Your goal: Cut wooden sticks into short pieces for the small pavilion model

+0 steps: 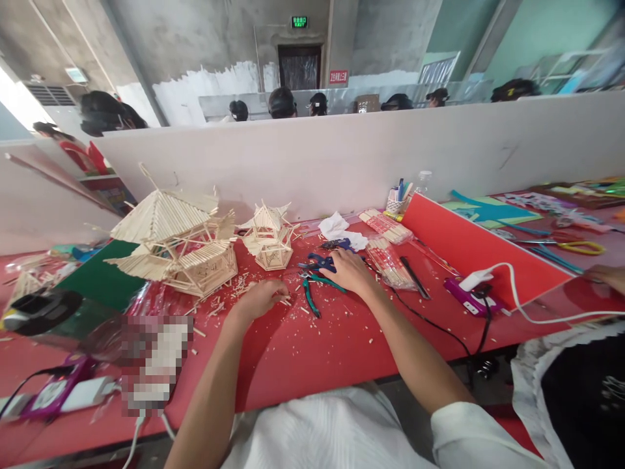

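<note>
My left hand [262,299] is low over the red table, its fingers curled together beside scattered bits of wooden stick; whatever they pinch is too small to make out. Further right, my right hand [350,270] has its fingers bent over the blue-handled pliers [319,262]. Green-handled pliers [310,298] lie spread on the table between my hands. Beyond my left hand stands a small pavilion model [270,238] of thin wooden sticks. To its left is a larger stick pavilion [195,244] with a wide ribbed roof.
Packs of wooden sticks [390,264], a black pen-like tool [415,278] and crumpled tissue [342,228] lie right of centre. A red board [469,251] leans beside a purple power strip [471,298]. At left are a bottle [73,322] and a blurred-out phone [159,365]. A person's hand [608,277] shows far right.
</note>
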Tool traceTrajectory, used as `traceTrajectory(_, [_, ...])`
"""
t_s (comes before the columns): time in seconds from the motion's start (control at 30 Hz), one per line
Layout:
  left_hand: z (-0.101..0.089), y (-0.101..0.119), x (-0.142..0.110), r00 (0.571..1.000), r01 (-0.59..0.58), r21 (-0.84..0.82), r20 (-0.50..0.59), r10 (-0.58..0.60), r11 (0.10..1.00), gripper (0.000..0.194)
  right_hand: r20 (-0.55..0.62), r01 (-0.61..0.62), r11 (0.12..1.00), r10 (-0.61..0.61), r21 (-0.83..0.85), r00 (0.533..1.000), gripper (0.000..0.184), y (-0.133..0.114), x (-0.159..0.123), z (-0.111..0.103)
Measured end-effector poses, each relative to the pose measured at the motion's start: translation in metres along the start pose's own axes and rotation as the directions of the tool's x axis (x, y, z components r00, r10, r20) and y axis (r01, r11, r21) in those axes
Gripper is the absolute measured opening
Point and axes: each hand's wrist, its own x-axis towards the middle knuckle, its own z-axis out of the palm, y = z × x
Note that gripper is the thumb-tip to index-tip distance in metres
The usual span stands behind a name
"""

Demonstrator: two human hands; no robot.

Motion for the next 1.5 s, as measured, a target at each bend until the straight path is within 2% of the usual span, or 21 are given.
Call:
traceTrajectory(0.1, [0.001, -0.001, 0.000, 0.999, -0.016, 0.021, 0.029, 0.015, 1.000, 0.015, 0.012, 0.005, 1.000, -0.005, 0.008, 1.000, 0.037, 0.006, 0.007, 0.009])
traceTrajectory(0.2, [0.002, -0.001, 0.001, 0.998, -0.007, 0.054, 0.062, 0.004, 0.999, 0.011, -0.041, 0.042, 0.998, -0.040, 0.056, 0.998, 0.023, 0.011, 0.012, 0.015])
traceTrajectory(0.47, [0.002, 0.003, 0.000, 0.977, 0.051, 0.237, 0.191, -0.098, 0.970, 0.013, -0.115, 0.100, 0.984, -0.083, 0.149, 0.990, 0.021, 0.012, 0.011, 0.017])
traceTrajectory(0.6, [0.005, 0.001, 0.000, 0.980, 0.050, 0.248, 0.175, -0.095, 0.967, 0.013, -0.161, 0.149, 0.972, -0.121, 0.181, 0.980, 0.015, -0.002, 0.007, 0.009])
traceTrajectory(0.73, [0.007, -0.004, 0.000, 0.979, 0.061, 0.238, 0.173, -0.104, 0.969, 0.013, -0.191, 0.250, 0.941, -0.209, 0.229, 0.959, 0.014, -0.024, 0.001, 0.003])
traceTrajectory(0.93, [0.009, -0.010, -0.001, 0.984, -0.012, 0.264, 0.174, -0.035, 0.964, 0.014, -0.199, 0.411, 0.858, -0.364, 0.310, 0.910, 0.013, -0.055, -0.010, 0.003])
traceTrajectory(1.2, [0.011, -0.009, 0.000, 0.977, 0.031, 0.252, 0.198, -0.083, 0.967, 0.013, -0.101, 0.547, 0.757, -0.551, 0.358, 0.828, 0.009, -0.066, -0.015, 0.013])
traceTrajectory(1.4, [0.010, -0.001, -0.002, 0.969, -0.042, 0.407, 0.241, -0.063, 0.912, 0.017, 0.025, 0.500, 0.783, -0.546, 0.370, 0.837, 0.007, -0.077, -0.020, 0.014])
traceTrajectory(1.5, [0.009, 0.003, -0.003, 0.964, -0.074, 0.474, 0.261, -0.059, 0.877, 0.022, 0.037, 0.494, 0.792, -0.541, 0.359, 0.840, 0.007, -0.081, -0.020, 0.017])
